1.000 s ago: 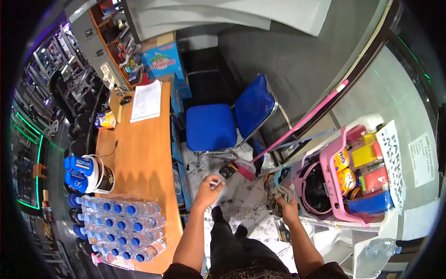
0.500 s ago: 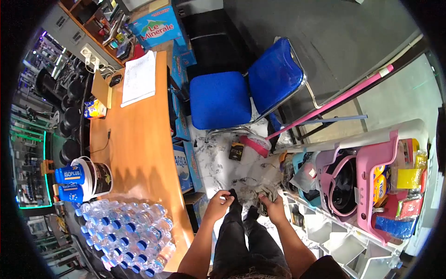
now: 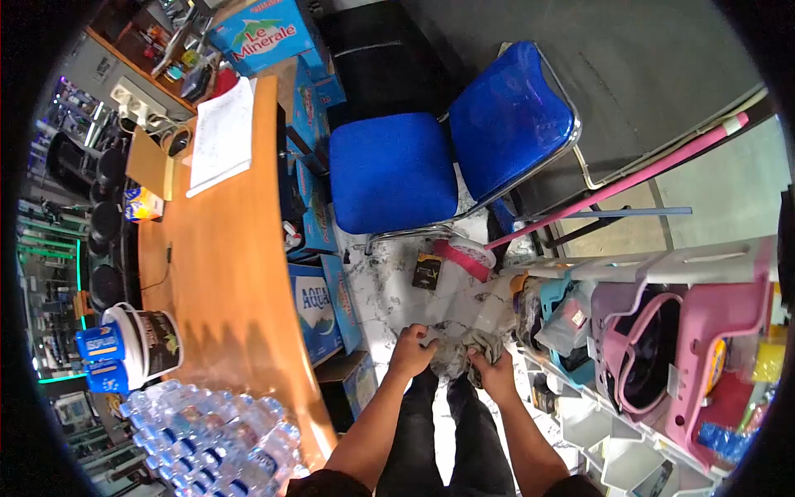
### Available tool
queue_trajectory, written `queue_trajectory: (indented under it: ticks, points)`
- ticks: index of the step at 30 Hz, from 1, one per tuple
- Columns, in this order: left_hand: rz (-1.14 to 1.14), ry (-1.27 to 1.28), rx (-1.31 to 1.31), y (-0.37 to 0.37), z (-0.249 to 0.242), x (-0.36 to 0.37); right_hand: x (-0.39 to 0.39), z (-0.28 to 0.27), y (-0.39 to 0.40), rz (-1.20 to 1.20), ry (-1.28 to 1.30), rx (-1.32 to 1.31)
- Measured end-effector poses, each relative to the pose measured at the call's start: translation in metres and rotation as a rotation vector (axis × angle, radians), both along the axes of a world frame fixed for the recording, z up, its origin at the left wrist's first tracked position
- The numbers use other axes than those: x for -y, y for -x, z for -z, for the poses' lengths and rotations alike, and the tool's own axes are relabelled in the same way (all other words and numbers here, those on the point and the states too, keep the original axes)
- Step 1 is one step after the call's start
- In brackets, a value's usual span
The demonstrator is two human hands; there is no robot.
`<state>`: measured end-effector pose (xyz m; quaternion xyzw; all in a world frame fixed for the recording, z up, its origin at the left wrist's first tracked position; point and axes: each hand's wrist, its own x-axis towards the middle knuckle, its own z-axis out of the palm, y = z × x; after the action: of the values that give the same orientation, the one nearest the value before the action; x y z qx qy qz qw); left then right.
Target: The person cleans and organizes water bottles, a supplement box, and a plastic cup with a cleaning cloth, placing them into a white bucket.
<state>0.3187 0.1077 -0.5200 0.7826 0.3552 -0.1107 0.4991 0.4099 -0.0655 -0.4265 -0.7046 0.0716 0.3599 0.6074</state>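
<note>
A crumpled grey-olive cloth (image 3: 479,341) is bunched in my right hand (image 3: 497,373), whose fingers are closed round it. My left hand (image 3: 411,352) is level with it, fingers curled in a pinch at the near-left edge of the same greyish material, which spans the gap between both hands. Its exact outline is blurred there. Both hands hang over the marble-patterned floor (image 3: 389,306), in front of my legs.
A blue chair (image 3: 393,174) stands ahead, with a pink-headed broom (image 3: 465,258) and small black box (image 3: 426,272) on the floor. On the left is a wooden desk (image 3: 219,265) bearing bottles (image 3: 215,439). Pink baskets (image 3: 704,356) line a shelf on the right.
My left hand has moved right and slightly up, to the cloth. The cloth now spreads leftward from my right hand. The view has shifted a little.
</note>
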Motion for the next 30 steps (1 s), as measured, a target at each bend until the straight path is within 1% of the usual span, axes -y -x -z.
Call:
queue_trajectory:
  ticks: [1,2,3,5,8,11,12,14,15,18,19,21,22,25,26,27,29,30]
  points:
    - [0.031,-0.096,-0.007,-0.007,0.027,-0.001,0.004,0.022,0.0,0.019,-0.001,-0.003]
    - [-0.002,-0.101,-0.075,-0.014,0.059,-0.001,0.008,0.045,-0.003,0.001,-0.045,0.012]
    - [-0.005,-0.112,-0.199,-0.026,0.088,-0.005,0.012,0.068,-0.006,-0.026,0.007,-0.022]
    - [-0.039,-0.215,-0.254,-0.046,0.155,-0.007,0.021,0.122,-0.01,-0.059,0.011,0.04]
    - [-0.064,-0.243,-0.413,-0.079,0.253,-0.008,0.037,0.184,-0.013,-0.045,0.015,-0.069]
    - [-0.048,-0.306,-0.48,-0.103,0.36,-0.001,0.077,0.258,0.005,0.056,-0.061,-0.203]
    - [-0.039,-0.311,-0.501,-0.107,0.39,0.001,0.081,0.26,0.005,0.03,-0.03,-0.184]
    - [-0.078,-0.338,-0.497,-0.117,0.442,0.004,0.115,0.294,0.017,-0.045,0.089,-0.186]
    - [-0.087,-0.369,-0.481,-0.119,0.46,0.006,0.126,0.307,0.02,-0.084,0.144,-0.188]
    - [-0.107,-0.465,-0.436,-0.126,0.525,0.009,0.117,0.315,0.015,0.02,0.223,-0.326]
    - [-0.084,-0.474,-0.443,-0.128,0.537,0.008,0.115,0.32,0.013,0.064,0.239,-0.364]
    - [-0.026,-0.485,-0.47,-0.121,0.548,0.012,0.121,0.318,0.02,0.173,0.25,-0.452]
    - [-0.029,-0.443,-0.487,-0.118,0.527,0.011,0.123,0.312,0.021,0.114,0.27,-0.386]
    - [-0.267,-0.258,-0.354,-0.098,0.46,0.017,0.134,0.29,0.02,-0.055,0.323,-0.171]
    - [-0.381,-0.225,-0.187,-0.087,0.437,0.025,0.138,0.283,0.023,-0.059,0.268,-0.138]
    - [-0.496,-0.029,-0.044,-0.076,0.405,0.031,0.143,0.276,0.025,-0.063,0.211,-0.106]
    - [-0.706,0.347,0.265,-0.058,0.325,0.036,0.117,0.228,0.015,0.016,0.06,-0.191]
    - [-0.659,0.216,0.268,-0.046,0.281,0.04,0.112,0.21,0.014,-0.024,0.07,-0.114]
